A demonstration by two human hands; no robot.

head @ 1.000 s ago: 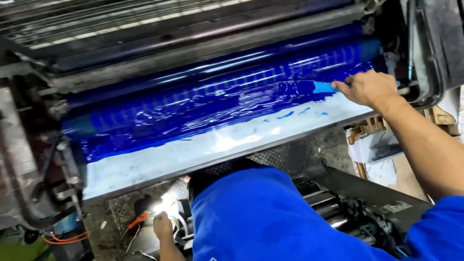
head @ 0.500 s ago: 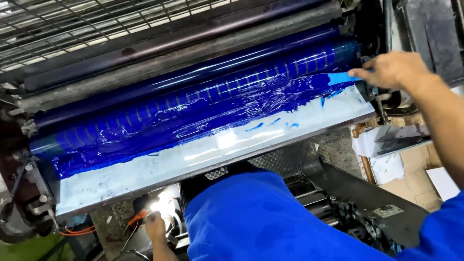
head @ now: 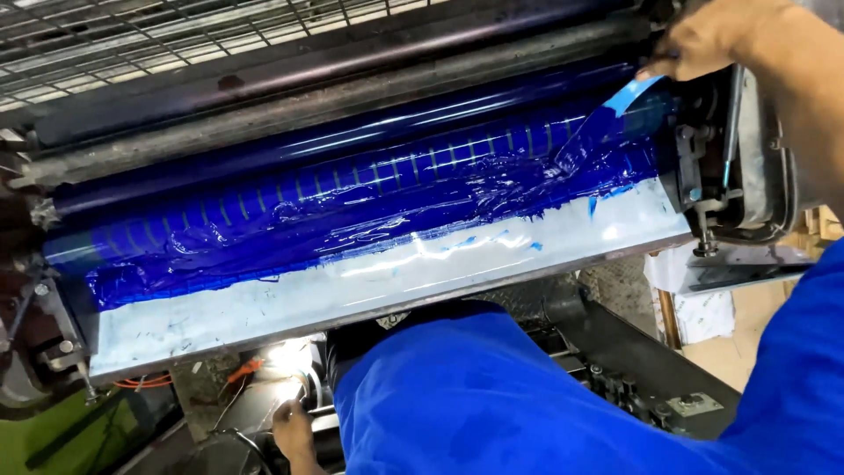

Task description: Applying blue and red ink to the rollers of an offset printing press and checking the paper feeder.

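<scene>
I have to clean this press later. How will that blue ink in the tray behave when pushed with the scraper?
The blue ink probably moves thick and sticky: it lies in glossy folds and ridges. It likely clings, since the blade in the right hand is coated. It smears thinly, judging by streaks on the tray.

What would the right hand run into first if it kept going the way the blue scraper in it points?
Probably the blue ink pooled against the roller: the right hand angles its scraper down-left, and the tip seems already at the ink's right end.
</scene>
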